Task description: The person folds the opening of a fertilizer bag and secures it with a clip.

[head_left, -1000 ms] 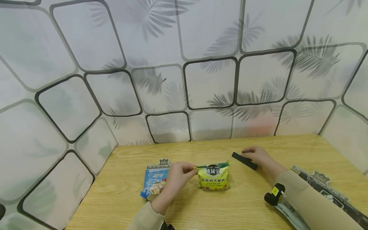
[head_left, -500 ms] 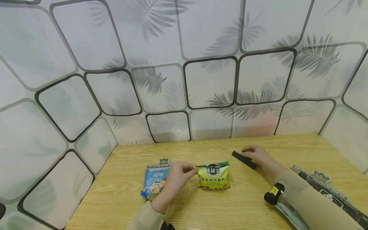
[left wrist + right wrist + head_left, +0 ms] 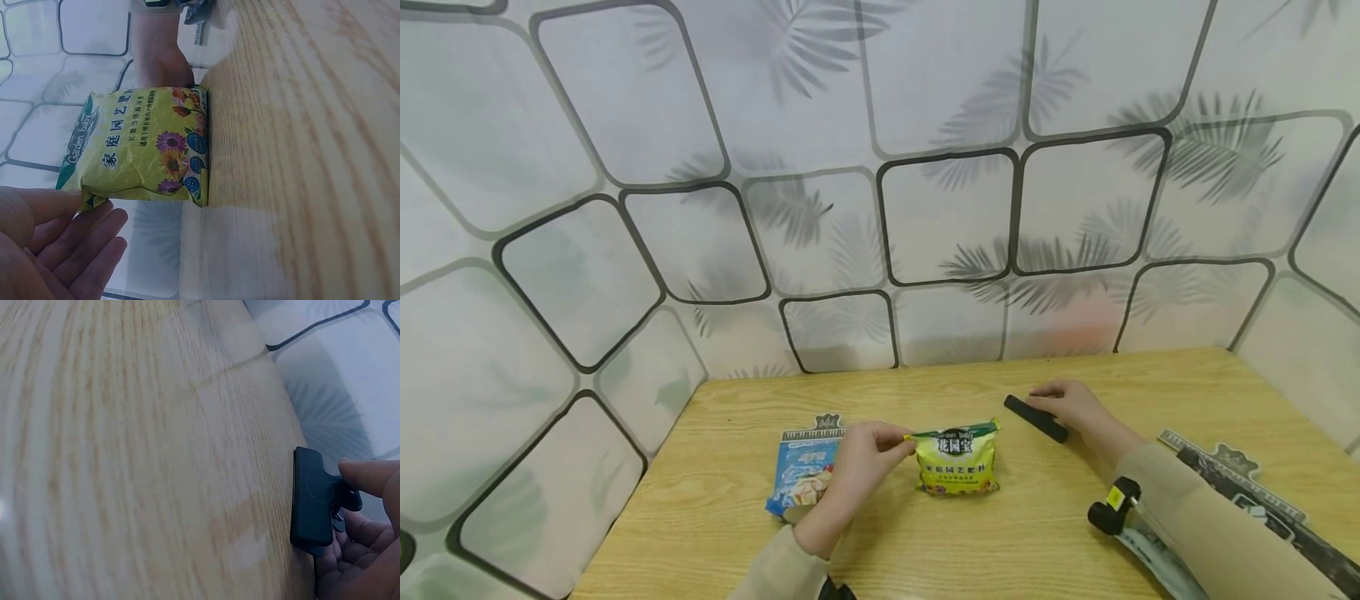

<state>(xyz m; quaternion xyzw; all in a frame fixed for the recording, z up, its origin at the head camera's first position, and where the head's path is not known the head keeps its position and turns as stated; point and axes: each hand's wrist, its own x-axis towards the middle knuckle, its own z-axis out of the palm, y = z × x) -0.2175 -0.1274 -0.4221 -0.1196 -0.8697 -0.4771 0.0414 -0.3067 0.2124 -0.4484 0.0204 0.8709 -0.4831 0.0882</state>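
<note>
My left hand (image 3: pixel 861 467) pinches the upper left corner of a yellow-green bag of garden fertilizer (image 3: pixel 957 462), which stands upright on the wooden table. In the left wrist view, thumb and fingertips hold that corner of the fertilizer bag (image 3: pixel 147 147), with flowers printed on its front. To the right of the bag, my right hand (image 3: pixel 1071 408) holds a black bag clip (image 3: pixel 1036 419) by its handle. The right wrist view has the clip (image 3: pixel 312 497) against the tabletop, thumb on one side of the handle, fingers on the other. The clip is apart from the bag.
A blue food packet (image 3: pixel 801 475) lies left of my left hand, partly covered by it, with a bear-shaped ornament on top. At the right, a dark packet (image 3: pixel 1255 508) with a similar top lies partly under my right sleeve. A patterned backdrop (image 3: pixel 947 217) borders the table (image 3: pixel 1000 542).
</note>
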